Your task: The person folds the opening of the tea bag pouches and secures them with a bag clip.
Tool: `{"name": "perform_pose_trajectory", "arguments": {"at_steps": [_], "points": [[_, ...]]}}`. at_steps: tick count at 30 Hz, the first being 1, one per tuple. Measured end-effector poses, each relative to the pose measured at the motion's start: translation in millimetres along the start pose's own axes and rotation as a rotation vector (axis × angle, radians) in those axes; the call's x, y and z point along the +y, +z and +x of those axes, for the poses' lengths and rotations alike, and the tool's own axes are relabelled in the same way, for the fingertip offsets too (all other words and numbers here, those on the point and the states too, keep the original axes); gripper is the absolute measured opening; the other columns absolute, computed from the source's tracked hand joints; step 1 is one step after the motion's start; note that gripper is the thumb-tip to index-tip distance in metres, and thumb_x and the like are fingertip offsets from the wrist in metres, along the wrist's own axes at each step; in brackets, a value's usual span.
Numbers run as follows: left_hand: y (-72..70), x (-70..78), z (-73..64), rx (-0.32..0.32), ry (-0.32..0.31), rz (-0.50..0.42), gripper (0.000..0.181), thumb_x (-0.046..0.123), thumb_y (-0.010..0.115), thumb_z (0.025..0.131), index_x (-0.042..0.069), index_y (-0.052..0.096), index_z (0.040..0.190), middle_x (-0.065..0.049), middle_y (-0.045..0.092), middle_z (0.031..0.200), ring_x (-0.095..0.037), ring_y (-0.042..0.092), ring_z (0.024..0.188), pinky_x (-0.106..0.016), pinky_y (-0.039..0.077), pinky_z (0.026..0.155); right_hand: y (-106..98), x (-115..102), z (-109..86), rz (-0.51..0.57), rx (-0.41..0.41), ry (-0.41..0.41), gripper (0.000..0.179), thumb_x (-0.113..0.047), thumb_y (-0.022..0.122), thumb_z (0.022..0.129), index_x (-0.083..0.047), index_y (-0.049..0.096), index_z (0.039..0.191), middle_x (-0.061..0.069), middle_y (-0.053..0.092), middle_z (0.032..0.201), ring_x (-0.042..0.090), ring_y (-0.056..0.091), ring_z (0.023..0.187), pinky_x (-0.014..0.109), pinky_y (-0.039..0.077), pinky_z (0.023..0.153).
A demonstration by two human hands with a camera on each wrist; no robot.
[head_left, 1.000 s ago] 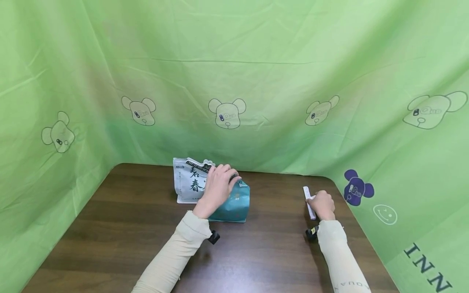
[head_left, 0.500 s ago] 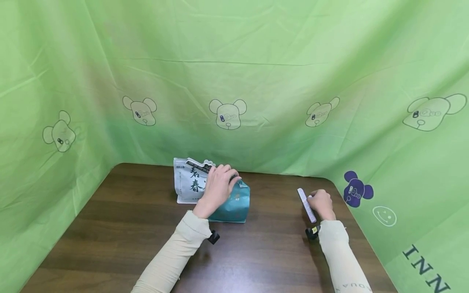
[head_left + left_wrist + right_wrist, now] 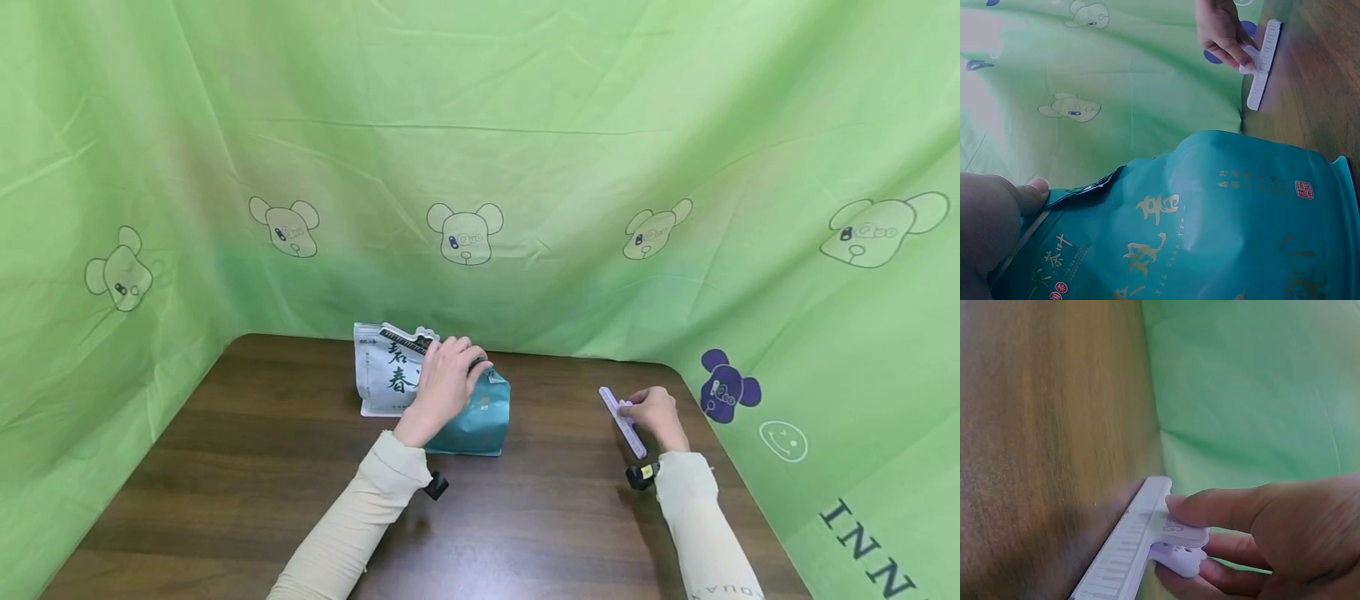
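In the head view my left hand (image 3: 445, 385) grips the folded top edge of a teal tea bag (image 3: 480, 421), which stands on the table. Its gold lettering fills much of the left wrist view, where the thumb presses along the top edge. Over on the right, my right hand (image 3: 657, 414) holds a pale purple bag clip (image 3: 624, 423) by its handles. The right wrist view shows the thumb on the upper handle of this long clip (image 3: 1125, 544) and fingers beneath the lower one. Keys like a piano's are printed along the clip's bar.
Beside the teal bag, on its left, stands a pale tea bag (image 3: 378, 379) with a black-and-white clip (image 3: 407, 338) across its top. The brown wooden table (image 3: 225, 467) ends at a green cloth (image 3: 360, 150) hung around its back and sides.
My right hand has turned the purple clip, so its far end swings left and tilts more. The left hand and the teal bag stay where they were.
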State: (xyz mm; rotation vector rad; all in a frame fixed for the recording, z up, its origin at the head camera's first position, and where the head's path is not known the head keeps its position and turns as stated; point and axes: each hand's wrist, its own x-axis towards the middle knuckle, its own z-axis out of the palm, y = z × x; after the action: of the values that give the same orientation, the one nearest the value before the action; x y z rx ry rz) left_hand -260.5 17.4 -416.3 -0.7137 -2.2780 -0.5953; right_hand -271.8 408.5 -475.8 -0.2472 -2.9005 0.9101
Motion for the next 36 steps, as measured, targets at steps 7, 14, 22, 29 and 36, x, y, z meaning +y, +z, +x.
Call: {"name": "perform_pose_trajectory", "arguments": {"at_steps": [7,14,22,29,36], "points": [[-0.6,-0.6,0.5,0.001,-0.001,-0.005,0.013,0.029,0.07,0.096,0.017,0.074,0.093,0.003,0.065,0.085,-0.018,0.058,0.078,-0.036,0.041,0.075,4.3,-4.1,0.5,0.014,-0.005,-0.044,0.037,-0.012,0.076,0.086,0.015,0.07,0.109,0.031,0.072,0.103,0.042,0.069,0.094,0.049,0.054,0.083],[-1.3,0.1,-0.1,0.006,0.005,0.0,0.012,0.029,0.071,0.095,0.018,0.074,0.093,0.003,0.064,0.084,-0.018,0.057,0.078,-0.035,0.041,0.075,13.0,-18.5,0.7,0.121,0.073,-0.225,0.036,-0.008,0.079,0.087,0.013,0.07,0.114,0.029,0.072,0.107,0.042,0.072,0.099,0.022,0.055,0.074],[-0.9,0.0,-0.9,0.01,0.0,-0.009,0.012,0.028,0.071,0.095,0.017,0.074,0.092,0.003,0.064,0.084,-0.019,0.058,0.079,-0.036,0.041,0.076,27.1,-45.9,-3.0,0.29,0.199,-0.431,0.032,0.001,0.081,0.082,0.008,0.073,0.113,0.027,0.075,0.098,0.014,0.072,0.082,0.008,0.05,0.069],[0.0,0.2,-1.3,0.026,0.005,-0.011,0.009,0.026,0.074,0.093,0.018,0.074,0.091,0.004,0.063,0.083,-0.018,0.057,0.077,-0.036,0.04,0.075,36.3,-79.0,-15.1,0.414,0.182,-0.55,0.034,0.002,0.082,0.082,0.006,0.074,0.114,0.024,0.075,0.101,0.013,0.074,0.085,0.012,0.054,0.073],[-0.6,0.0,-2.5,0.019,0.007,-0.018,0.013,0.029,0.071,0.095,0.017,0.074,0.092,0.003,0.063,0.083,-0.019,0.057,0.077,-0.036,0.041,0.075,34.2,-115.3,-39.0,0.462,0.065,-0.621,0.033,0.007,0.078,0.083,0.011,0.071,0.116,0.027,0.073,0.105,0.037,0.074,0.092,0.023,0.058,0.075]]}}
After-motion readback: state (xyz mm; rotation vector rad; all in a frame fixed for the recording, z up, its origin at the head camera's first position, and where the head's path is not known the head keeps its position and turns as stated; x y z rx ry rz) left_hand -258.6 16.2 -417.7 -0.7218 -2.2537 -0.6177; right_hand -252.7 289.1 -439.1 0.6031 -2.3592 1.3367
